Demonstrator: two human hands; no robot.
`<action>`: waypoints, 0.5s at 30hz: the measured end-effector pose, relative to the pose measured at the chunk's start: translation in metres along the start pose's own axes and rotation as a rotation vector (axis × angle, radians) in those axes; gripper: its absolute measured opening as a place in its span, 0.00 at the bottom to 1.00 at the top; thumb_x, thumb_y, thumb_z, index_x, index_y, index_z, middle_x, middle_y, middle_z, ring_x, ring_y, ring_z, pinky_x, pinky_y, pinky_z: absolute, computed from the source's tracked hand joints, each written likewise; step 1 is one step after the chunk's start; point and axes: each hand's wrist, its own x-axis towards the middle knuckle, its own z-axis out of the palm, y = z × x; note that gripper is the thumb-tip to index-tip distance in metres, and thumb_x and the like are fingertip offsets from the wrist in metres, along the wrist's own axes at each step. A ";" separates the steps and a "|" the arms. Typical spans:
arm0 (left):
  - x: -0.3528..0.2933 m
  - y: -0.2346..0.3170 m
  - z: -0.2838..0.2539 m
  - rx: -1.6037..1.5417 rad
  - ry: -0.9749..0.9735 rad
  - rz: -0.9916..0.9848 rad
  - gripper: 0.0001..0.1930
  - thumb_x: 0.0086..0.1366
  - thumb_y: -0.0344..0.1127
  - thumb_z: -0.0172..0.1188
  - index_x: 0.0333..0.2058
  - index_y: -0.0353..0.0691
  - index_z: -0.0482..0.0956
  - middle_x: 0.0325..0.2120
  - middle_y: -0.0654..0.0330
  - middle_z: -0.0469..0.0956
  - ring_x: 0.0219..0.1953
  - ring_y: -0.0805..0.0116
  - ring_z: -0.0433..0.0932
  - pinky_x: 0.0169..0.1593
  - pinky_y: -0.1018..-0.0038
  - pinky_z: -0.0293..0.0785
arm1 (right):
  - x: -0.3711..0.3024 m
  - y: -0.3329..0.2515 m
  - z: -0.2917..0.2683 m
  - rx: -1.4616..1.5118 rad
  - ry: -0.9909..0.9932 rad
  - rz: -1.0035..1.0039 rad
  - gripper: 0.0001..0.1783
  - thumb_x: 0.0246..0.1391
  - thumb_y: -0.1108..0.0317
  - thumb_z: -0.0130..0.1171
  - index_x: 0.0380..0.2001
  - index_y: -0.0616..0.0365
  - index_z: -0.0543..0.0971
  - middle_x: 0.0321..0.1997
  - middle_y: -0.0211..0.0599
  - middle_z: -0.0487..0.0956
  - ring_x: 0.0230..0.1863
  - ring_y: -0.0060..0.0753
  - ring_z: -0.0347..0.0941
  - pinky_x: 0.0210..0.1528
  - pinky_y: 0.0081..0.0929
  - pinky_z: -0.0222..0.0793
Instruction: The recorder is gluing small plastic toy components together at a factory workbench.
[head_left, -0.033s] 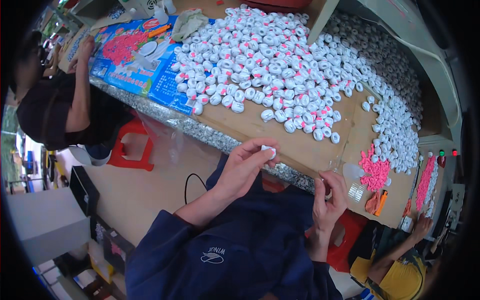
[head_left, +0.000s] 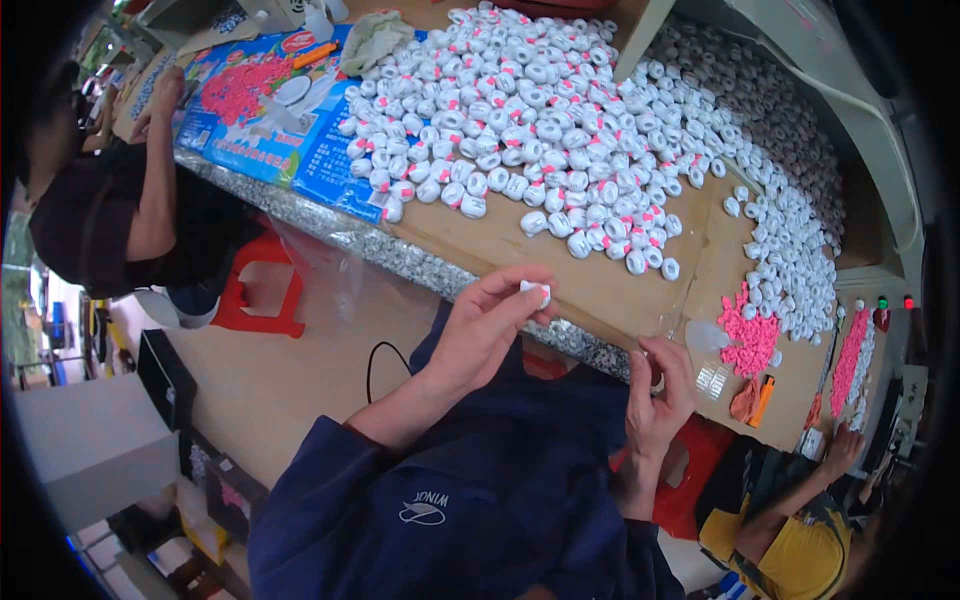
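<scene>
My left hand (head_left: 484,328) is closed in a pinch on a small rounded white plastic piece (head_left: 532,288) with a bit of pink at its side. It is held over the granite front edge of the bench. To its right, my right hand (head_left: 660,395) has its thumb and fingertips brought together; anything between them is too small to make out. Beyond both hands spreads a large heap of similar white pieces (head_left: 540,120), many showing pink parts. A small pile of loose pink parts (head_left: 748,340) lies past my right hand.
Near the pink pile are a translucent bottle (head_left: 706,336), an orange-handled cutter (head_left: 762,402) and a clear rectangular item (head_left: 711,381). A blue printed sheet (head_left: 335,165) covers the bench at left. One co-worker (head_left: 110,225) sits at left, another (head_left: 780,520) at lower right. A shelf post (head_left: 643,40) rises behind the heap.
</scene>
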 end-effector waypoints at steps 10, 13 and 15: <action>-0.003 0.001 0.015 0.072 -0.076 -0.090 0.17 0.60 0.26 0.50 0.49 0.32 0.68 0.40 0.54 0.74 0.39 0.69 0.74 0.42 0.77 0.71 | -0.014 -0.001 -0.007 0.130 0.032 0.178 0.07 0.46 0.82 0.55 0.31 0.66 0.75 0.32 0.34 0.73 0.32 0.20 0.68 0.34 0.13 0.63; -0.005 -0.006 0.020 0.092 -0.140 -0.148 0.17 0.60 0.25 0.50 0.49 0.31 0.68 0.40 0.54 0.74 0.39 0.69 0.74 0.42 0.77 0.71 | -0.018 0.007 -0.005 0.262 0.002 0.252 0.07 0.48 0.82 0.54 0.33 0.67 0.75 0.32 0.31 0.73 0.32 0.17 0.67 0.34 0.11 0.62; -0.007 -0.010 0.023 0.114 -0.181 -0.196 0.17 0.60 0.25 0.50 0.49 0.31 0.68 0.39 0.55 0.74 0.39 0.69 0.74 0.42 0.77 0.71 | -0.021 0.005 -0.005 0.328 -0.038 0.315 0.07 0.50 0.81 0.54 0.34 0.67 0.75 0.33 0.30 0.73 0.33 0.16 0.68 0.35 0.12 0.63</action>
